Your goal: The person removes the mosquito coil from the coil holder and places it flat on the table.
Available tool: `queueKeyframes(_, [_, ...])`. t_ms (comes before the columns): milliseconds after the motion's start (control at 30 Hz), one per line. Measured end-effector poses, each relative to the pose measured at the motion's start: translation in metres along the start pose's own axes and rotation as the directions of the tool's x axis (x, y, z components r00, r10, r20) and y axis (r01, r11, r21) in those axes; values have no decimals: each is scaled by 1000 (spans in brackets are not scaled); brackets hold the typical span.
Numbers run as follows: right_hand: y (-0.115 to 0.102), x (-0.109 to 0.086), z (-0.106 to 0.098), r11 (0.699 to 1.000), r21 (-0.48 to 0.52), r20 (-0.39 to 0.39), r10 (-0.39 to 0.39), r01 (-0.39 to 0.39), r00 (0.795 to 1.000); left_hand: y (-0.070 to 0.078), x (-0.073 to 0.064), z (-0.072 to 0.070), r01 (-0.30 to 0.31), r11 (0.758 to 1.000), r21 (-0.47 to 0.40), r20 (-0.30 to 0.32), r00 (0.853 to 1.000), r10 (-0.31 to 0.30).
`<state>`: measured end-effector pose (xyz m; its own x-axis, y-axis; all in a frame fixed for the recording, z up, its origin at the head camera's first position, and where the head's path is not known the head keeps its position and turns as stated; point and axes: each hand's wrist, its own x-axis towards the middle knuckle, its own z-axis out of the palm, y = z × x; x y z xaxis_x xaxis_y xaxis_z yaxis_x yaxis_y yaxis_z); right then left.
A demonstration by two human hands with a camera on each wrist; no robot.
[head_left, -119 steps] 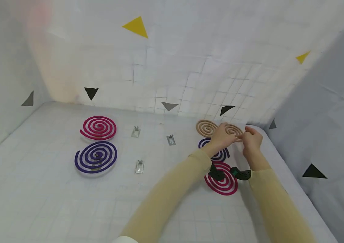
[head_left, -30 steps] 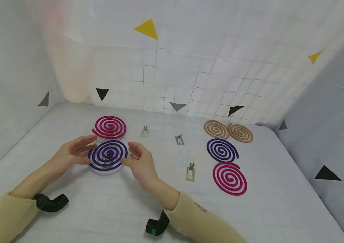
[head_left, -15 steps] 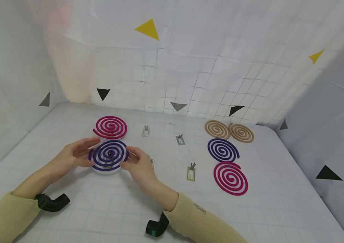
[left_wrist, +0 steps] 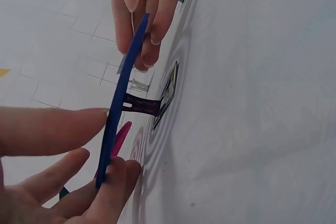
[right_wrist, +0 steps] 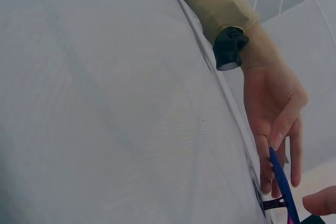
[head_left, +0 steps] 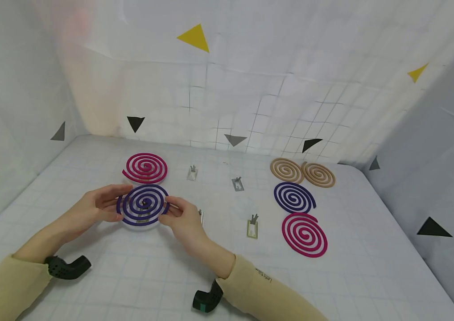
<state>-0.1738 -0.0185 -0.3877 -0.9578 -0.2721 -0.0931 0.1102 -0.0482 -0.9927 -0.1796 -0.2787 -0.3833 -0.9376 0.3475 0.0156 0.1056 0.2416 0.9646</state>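
A purple mosquito coil [head_left: 146,202] sits raised on a small metal stand [left_wrist: 168,97] at the left of the table. My left hand [head_left: 97,206] pinches its left rim, the thumb on top and fingers below. At the opposite rim my right hand [head_left: 187,223] pinches it between thumb and fingers. From the side in the left wrist view, a dark upright post [left_wrist: 142,104] joins the tilted-looking coil to the stand's flat base. Just behind lies a pink mosquito coil [head_left: 146,166], also raised.
Small metal stands [head_left: 192,173] [head_left: 237,184] and a gold-toned one [head_left: 252,229] stand mid-table; another is partly hidden behind my right hand. At the right lie two tan coils [head_left: 286,170], a purple coil [head_left: 293,199] and a pink coil [head_left: 304,233]. White cloth walls surround the table.
Both hands have moved from the tan coils at the right to the raised purple coil at the left. In the last second, my right fingers closed in on its right rim.
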Motion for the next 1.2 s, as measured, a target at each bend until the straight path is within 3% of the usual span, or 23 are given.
queueKeyframes(467, [-2, 0, -1, 1000, 1, 6, 10, -10, 1000, 1, 0, -1, 18, 1000, -15, 12, 1000, -18])
queueKeyframes(667, [-2, 2, -3, 1000, 19, 1, 12, -12, 1000, 1, -1, 0, -5, 999, -53, 23, 1000, 6])
queueKeyframes(1200, [-7, -1, -3, 999, 46, -5, 4, -4, 1000, 2, -1, 0, -53, 998, -30, -1, 999, 53])
